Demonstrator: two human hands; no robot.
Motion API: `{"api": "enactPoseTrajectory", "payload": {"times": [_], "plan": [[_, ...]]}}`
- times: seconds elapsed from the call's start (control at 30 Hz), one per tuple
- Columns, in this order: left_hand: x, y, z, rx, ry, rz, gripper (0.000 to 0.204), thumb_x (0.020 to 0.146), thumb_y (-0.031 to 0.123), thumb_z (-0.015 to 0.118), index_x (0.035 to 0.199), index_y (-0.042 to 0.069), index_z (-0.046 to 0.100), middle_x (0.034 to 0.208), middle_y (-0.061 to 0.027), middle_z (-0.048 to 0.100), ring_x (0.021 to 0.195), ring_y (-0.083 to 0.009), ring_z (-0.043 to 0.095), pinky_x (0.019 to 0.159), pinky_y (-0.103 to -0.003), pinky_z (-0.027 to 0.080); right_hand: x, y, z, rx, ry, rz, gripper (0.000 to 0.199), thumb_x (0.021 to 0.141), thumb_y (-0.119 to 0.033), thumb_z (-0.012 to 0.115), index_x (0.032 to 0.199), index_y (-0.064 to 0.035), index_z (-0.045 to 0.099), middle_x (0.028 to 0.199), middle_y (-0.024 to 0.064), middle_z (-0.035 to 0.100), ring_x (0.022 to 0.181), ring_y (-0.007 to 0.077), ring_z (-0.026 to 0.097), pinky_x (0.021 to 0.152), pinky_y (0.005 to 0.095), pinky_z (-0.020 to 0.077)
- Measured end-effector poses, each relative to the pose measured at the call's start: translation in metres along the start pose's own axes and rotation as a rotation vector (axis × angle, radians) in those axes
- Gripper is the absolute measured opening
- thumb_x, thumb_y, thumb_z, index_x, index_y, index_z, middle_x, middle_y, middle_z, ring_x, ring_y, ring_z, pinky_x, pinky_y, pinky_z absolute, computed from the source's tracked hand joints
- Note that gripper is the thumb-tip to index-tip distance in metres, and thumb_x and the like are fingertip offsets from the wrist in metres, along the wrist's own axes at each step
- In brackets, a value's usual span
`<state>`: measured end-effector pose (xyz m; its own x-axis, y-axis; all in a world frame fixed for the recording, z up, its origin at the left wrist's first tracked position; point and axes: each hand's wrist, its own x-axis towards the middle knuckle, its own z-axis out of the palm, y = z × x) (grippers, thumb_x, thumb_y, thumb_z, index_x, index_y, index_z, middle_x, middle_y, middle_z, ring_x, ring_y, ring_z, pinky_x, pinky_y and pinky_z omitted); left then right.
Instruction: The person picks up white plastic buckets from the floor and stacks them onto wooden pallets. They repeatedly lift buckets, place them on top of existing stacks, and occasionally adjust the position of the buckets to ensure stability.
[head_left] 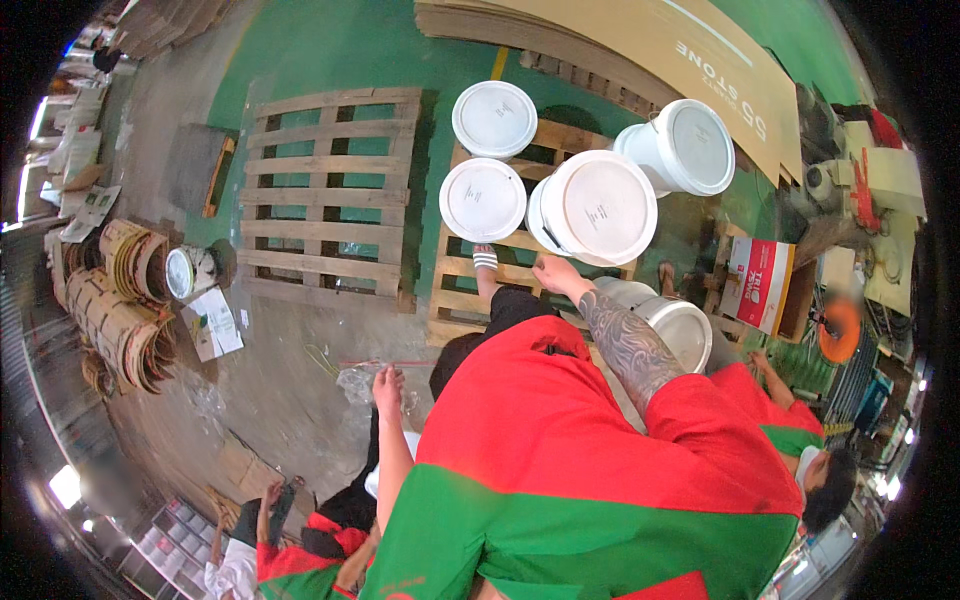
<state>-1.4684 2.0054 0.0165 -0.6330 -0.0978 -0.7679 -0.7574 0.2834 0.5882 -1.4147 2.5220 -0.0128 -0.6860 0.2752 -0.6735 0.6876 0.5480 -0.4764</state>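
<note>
So from my end of the feed, the wearer's right hand is down at the lower edge of the big white bucket, fingers curled in, and the left hand hangs out over the floor with its fingers bent. Both are tiny in this fisheye, so I honestly can't tell if either of the hands is closed on anything. The big bucket shows over a wooden pallet, its pale lid facing up at me. Two more lidded buckets sit just left of it, a far one and a nearer one, and another bucket stands just beyond on the right. Off to the left there's a second pallet lying on the floor.
</note>
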Motion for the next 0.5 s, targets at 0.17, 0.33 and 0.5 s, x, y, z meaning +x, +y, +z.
{"api": "enactPoseTrajectory", "payload": {"times": [0.17,0.33,0.5], "plan": [[0.026,0.058,0.005,0.110,-0.013,0.060,0.032,0.100,0.026,0.060,0.117,-0.001,0.062,0.102,-0.0105,0.070,0.086,-0.0143,0.065,0.072,-0.028,0.049,0.033,-0.031,-0.017,0.111,0.002,0.004,0.033,0.093,-0.031,0.055,0.105,-0.0031,0.068,0.104,0.0225,0.070,0.098,0.0406,0.065,0.085,0.0486,0.0510],[0.047,0.043,-0.012,0.221,-0.042,0.023,0.032,0.098,0.024,0.061,0.111,-0.004,0.065,0.098,-0.0128,0.071,0.085,-0.0184,0.066,0.075,-0.032,0.054,0.027,-0.024,-0.011,0.041,-0.001,0.115,0.036,0.092,-0.033,0.059,0.110,-0.0026,0.067,0.105,0.0214,0.070,0.101,0.0392,0.066,0.087,0.0466,0.0510],[0.076,0.038,-0.039,0.323,-0.103,-0.158,0.028,0.095,0.022,0.062,0.105,-0.004,0.067,0.092,-0.0103,0.070,0.083,-0.0170,0.066,0.074,-0.032,0.053,-0.003,-0.009,-0.001,0.008,0.054,0.245,0.037,0.091,-0.033,0.059,0.105,0.0001,0.068,0.106,0.0217,0.070,0.101,0.0391,0.066,0.088,0.0467,0.0512]]}}
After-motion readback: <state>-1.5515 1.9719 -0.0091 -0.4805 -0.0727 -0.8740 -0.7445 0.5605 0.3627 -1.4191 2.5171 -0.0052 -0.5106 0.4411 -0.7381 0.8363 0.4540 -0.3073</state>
